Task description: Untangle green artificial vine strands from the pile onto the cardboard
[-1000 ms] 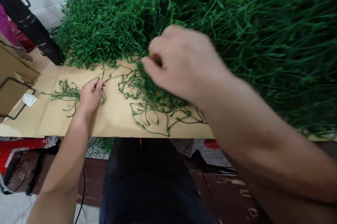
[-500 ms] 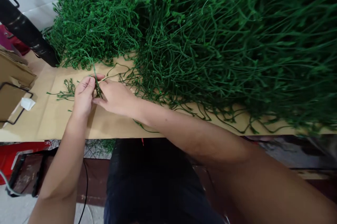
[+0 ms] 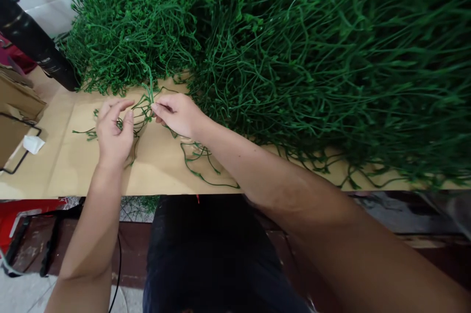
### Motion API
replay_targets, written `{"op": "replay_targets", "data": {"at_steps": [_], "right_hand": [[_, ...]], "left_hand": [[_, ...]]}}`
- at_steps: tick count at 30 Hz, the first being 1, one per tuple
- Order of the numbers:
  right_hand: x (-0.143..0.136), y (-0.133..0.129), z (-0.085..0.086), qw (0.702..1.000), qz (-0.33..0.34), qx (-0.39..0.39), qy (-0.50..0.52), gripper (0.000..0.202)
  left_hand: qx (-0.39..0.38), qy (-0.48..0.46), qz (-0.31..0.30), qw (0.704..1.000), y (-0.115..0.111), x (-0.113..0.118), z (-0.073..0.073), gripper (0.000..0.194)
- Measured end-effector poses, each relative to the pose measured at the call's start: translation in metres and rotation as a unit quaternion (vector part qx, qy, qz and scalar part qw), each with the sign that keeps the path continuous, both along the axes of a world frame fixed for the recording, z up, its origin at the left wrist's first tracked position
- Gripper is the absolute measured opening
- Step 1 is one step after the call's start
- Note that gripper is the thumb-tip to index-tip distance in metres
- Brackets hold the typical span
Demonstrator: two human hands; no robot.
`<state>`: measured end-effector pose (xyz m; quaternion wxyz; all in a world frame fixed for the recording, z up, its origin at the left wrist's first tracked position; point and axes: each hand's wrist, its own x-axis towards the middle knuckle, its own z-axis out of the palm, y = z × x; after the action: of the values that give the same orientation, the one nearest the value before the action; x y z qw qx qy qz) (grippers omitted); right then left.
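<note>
My right hand [image 3: 178,113] pinches a small sprig of green artificial plant stems [image 3: 150,94] between thumb and fingertips, just above the cardboard surface. Thin stalks with small forked tips spread from the pinch toward my left hand [image 3: 115,129]. That hand is open, its thumb and index finger apart, close beside the stalks. A few more green stems [image 3: 88,132] lie partly hidden behind it. Below my right wrist, loose curled stems [image 3: 198,175] rest on the cardboard.
A large heap of green stems [image 3: 294,67] fills the back and right of the cardboard-covered table [image 3: 154,170]. At the left stand a black bottle [image 3: 40,43] and a cardboard box [image 3: 16,139] with a black wire frame and a white scrap [image 3: 34,144].
My hands have drawn apart; the left one has opened, and the right has shifted slightly right and up with the sprig. The stalks now fan out between them.
</note>
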<state>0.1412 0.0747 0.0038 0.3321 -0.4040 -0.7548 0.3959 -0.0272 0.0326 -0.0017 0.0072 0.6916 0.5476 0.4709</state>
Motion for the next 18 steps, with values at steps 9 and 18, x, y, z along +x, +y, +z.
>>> {"op": "replay_targets", "data": {"at_steps": [9,18], "right_hand": [[0.007,-0.001,0.006,0.999,0.032,0.006,-0.006,0.025],[0.006,-0.005,0.002,0.989,-0.028,0.098,-0.105,0.022]], "left_hand": [[-0.119,-0.14,-0.036,0.982,0.008,0.002,-0.008,0.038],[-0.058,-0.111,-0.058,0.99,0.001,0.004,0.001,0.019]]}}
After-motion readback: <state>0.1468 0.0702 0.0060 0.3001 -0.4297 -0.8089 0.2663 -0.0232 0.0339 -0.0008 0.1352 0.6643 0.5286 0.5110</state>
